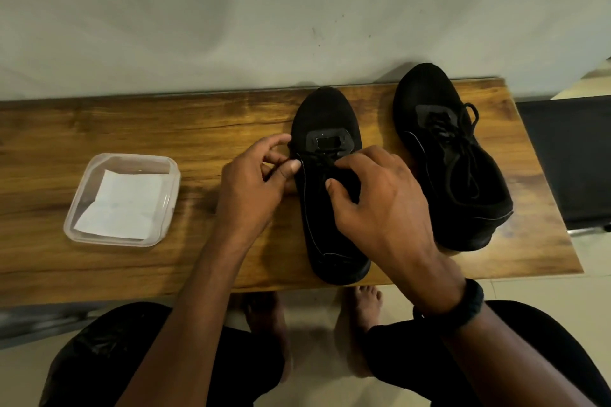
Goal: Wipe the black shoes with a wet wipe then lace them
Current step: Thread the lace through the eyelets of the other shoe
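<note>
Two black shoes stand on a wooden table (pixel 132 129), toes pointing away from me. The left shoe (pixel 325 116) is in the middle, and both hands work at its lacing area. My left hand (pixel 254 178) is at the shoe's left side, thumb and fingers pinching a black lace end. My right hand (pixel 377 195) lies over the tongue, fingers curled round the black lace (pixel 322 158). The right shoe (pixel 443 149) stands apart to the right, its laces threaded and lying loose over the opening.
A clear plastic container (pixel 172 175) with a white wipe (pixel 122 205) inside sits on the left of the table. A grey wall rises behind. A dark object (pixel 575 158) stands just right of the table. My knees and bare feet are below the near edge.
</note>
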